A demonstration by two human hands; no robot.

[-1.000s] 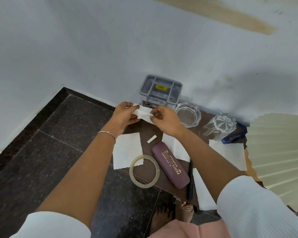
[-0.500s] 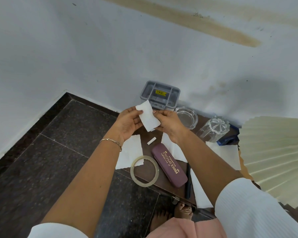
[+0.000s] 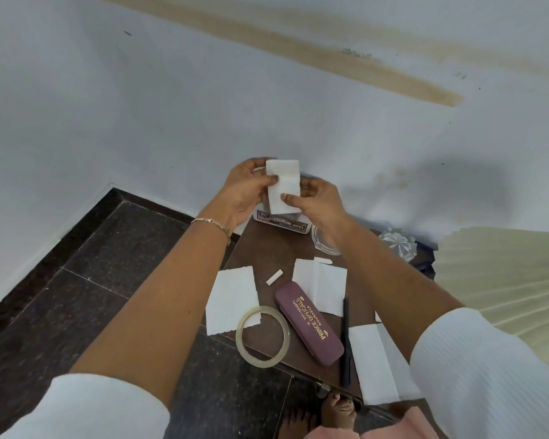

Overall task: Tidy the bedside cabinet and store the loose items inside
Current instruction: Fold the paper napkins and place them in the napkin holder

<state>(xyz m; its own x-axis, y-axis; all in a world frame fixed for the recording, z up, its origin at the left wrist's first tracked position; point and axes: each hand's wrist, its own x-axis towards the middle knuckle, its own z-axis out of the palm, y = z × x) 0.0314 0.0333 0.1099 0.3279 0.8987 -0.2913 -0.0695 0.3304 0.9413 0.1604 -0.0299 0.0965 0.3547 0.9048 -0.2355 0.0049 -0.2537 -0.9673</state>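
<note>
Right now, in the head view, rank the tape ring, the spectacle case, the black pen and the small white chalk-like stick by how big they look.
1. spectacle case, largest in area.
2. tape ring, close behind and wider, though mostly hollow.
3. black pen, about as long as the case but far thinner.
4. white stick, clearly smallest, though it lies farther away.

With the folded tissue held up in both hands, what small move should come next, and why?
Probably set the folded tissue, pinched between the left hand and right hand, down by the grey organiser, since more loose tissues need folding.
</note>
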